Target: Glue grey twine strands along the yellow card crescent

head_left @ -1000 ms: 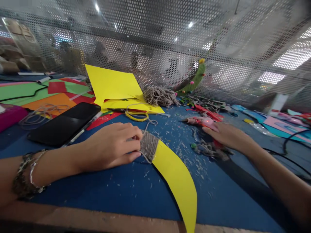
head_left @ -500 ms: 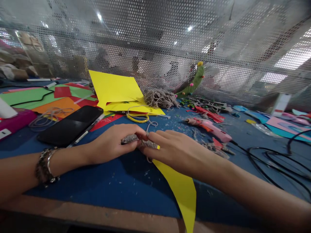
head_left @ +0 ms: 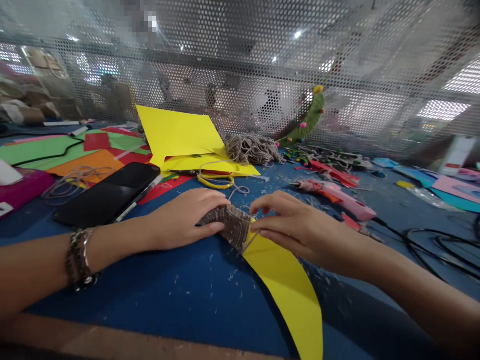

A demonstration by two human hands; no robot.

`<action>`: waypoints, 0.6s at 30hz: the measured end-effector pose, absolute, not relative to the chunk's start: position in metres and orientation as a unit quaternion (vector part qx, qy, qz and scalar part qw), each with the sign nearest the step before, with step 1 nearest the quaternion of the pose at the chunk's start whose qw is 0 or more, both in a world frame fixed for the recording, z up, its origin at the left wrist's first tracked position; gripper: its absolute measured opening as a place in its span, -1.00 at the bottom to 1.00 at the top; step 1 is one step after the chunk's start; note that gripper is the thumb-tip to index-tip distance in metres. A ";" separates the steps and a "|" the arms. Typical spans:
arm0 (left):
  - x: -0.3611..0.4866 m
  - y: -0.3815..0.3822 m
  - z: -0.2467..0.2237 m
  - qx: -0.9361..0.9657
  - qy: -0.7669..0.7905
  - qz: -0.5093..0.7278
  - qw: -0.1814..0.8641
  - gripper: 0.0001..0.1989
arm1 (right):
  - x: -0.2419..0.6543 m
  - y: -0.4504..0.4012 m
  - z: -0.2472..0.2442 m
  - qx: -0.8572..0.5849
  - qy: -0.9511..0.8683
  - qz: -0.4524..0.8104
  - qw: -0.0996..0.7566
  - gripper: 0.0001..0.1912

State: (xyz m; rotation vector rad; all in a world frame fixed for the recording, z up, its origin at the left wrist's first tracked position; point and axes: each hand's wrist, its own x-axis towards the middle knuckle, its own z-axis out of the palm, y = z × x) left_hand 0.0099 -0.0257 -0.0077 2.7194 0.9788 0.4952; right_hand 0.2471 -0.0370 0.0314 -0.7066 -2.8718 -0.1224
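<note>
A curved strip of yellow card (head_left: 290, 285) runs from the middle of the table toward its front edge. Its far end is wrapped in rows of grey-brown cord (head_left: 236, 227). My left hand (head_left: 187, 217) grips that wrapped end, thumb in front and fingers behind. Just right of the wrapping, my right hand (head_left: 296, 222) pinches the cord's loose length where it meets the bare card. Behind my hands, a thin loop of cord lies beside yellow-handled scissors (head_left: 215, 181).
A black phone (head_left: 108, 192) lies left, near coloured paper sheets (head_left: 71, 162). At the back are folded yellow card (head_left: 180, 132) and a cord bundle (head_left: 255, 149). A pink glue gun (head_left: 345, 197) with a black cable lies right. Perforated metal (head_left: 240, 65) stands behind.
The wrapped end has turned so its flat face shows. My right hand has moved right, away from my left, drawing the cord to the edge of the wrapping.
</note>
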 end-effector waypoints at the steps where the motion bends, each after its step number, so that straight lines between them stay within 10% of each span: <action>1: 0.010 -0.024 -0.008 0.922 0.333 0.164 0.108 -0.62 | 0.248 -0.037 0.032 -0.240 -0.966 -0.004 0.098 -0.72; 18: -0.005 -0.024 -0.002 0.968 0.219 0.091 0.084 -0.56 | 0.248 -0.053 0.034 -0.299 -0.923 0.170 0.170 -0.87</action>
